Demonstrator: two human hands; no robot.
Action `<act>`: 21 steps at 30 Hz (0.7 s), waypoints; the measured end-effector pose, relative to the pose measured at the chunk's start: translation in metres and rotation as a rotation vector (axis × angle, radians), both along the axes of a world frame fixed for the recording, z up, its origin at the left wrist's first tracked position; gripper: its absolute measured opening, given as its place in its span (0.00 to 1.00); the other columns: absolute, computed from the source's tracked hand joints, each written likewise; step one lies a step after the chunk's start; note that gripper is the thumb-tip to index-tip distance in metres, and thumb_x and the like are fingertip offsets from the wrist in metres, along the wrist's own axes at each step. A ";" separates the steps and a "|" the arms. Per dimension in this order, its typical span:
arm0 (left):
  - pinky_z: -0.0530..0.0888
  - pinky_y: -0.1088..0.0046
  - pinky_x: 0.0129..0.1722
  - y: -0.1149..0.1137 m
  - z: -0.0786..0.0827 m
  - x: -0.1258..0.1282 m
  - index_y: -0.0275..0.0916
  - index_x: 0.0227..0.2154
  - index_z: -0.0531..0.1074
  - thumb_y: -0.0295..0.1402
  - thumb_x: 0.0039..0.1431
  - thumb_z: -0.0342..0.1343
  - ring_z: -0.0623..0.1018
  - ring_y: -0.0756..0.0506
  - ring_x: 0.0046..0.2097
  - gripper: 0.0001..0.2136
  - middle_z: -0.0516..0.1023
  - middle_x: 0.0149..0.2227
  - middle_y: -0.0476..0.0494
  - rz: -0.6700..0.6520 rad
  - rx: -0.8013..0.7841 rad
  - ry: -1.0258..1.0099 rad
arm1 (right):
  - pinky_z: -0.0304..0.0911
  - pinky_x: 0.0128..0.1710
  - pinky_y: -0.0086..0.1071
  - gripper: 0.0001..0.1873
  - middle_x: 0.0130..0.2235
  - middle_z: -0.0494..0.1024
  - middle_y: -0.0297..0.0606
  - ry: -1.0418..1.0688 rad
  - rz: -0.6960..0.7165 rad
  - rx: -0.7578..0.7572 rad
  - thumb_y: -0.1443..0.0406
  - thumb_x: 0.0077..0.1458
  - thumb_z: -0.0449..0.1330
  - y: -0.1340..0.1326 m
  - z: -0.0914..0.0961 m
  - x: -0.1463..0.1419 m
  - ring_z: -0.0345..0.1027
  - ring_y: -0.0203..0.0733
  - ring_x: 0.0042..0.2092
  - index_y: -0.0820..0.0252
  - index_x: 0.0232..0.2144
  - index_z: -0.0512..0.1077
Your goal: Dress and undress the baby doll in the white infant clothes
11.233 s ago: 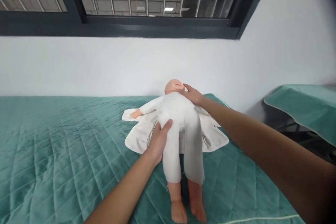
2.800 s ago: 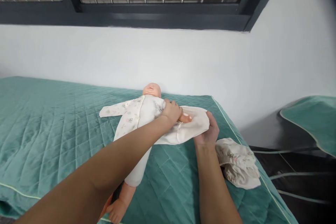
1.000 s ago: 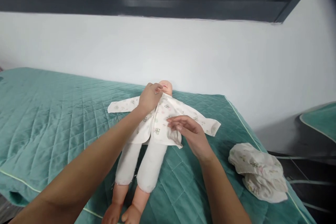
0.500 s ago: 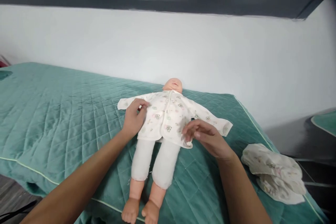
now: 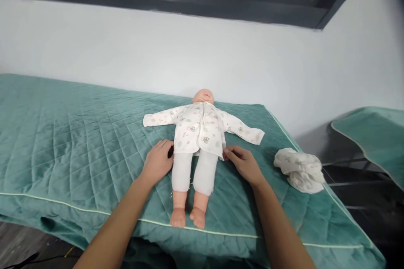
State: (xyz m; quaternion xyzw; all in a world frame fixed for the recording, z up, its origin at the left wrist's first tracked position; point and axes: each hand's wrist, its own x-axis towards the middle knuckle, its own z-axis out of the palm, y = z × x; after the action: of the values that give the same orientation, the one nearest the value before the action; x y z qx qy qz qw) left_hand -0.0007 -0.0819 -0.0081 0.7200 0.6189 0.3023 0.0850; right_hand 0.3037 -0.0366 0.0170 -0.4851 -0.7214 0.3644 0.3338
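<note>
A baby doll (image 5: 202, 96) lies on its back on the green quilted bed (image 5: 78, 134), head toward the wall. It wears a white printed jacket (image 5: 199, 128) with both sleeves spread, closed down the front, and white leggings (image 5: 194, 172). My left hand (image 5: 157, 162) lies flat on the quilt beside the doll's hip, fingers stretched out, thumb touching the jacket's left hem. My right hand (image 5: 243, 163) is at the jacket's right hem corner, with its fingertips pressed together on the cloth.
A crumpled printed white garment (image 5: 299, 169) lies on the bed to the right of my right hand, near the bed's right edge. The white wall runs just behind the doll's head. A second green-covered bed (image 5: 372, 134) stands at the far right.
Both hands have slid down from the jacket's chest and side to its lower hem. The jacket now lies smooth and closed. The view has pulled back from the doll.
</note>
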 end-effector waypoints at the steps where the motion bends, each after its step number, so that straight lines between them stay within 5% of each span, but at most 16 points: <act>1: 0.70 0.64 0.42 -0.003 0.000 0.000 0.40 0.39 0.71 0.26 0.59 0.51 0.74 0.41 0.42 0.07 0.76 0.38 0.44 0.005 -0.002 0.006 | 0.60 0.38 0.34 0.19 0.30 0.76 0.34 -0.011 -0.019 0.018 0.51 0.63 0.56 -0.007 -0.001 0.000 0.66 0.41 0.34 0.58 0.30 0.75; 10: 0.70 0.62 0.49 -0.007 0.005 0.000 0.40 0.37 0.72 0.28 0.56 0.53 0.73 0.40 0.47 0.07 0.76 0.46 0.43 -0.023 -0.074 0.086 | 0.65 0.43 0.37 0.22 0.48 0.74 0.43 -0.165 -0.151 0.238 0.53 0.58 0.61 -0.034 -0.012 -0.012 0.69 0.45 0.44 0.57 0.51 0.70; 21: 0.72 0.59 0.52 0.025 0.011 0.025 0.42 0.43 0.77 0.29 0.61 0.51 0.75 0.37 0.52 0.12 0.76 0.50 0.37 -0.073 -0.095 0.176 | 0.60 0.35 0.38 0.16 0.47 0.79 0.47 -0.589 -0.413 0.127 0.57 0.62 0.52 -0.016 -0.001 -0.038 0.75 0.53 0.43 0.55 0.48 0.71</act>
State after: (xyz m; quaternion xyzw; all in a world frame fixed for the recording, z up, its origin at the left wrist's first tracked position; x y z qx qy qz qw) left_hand 0.0243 -0.0568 0.0033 0.7609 0.6111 0.2049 0.0751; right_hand 0.2654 -0.0528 0.0155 -0.6831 -0.6946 0.0884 0.2076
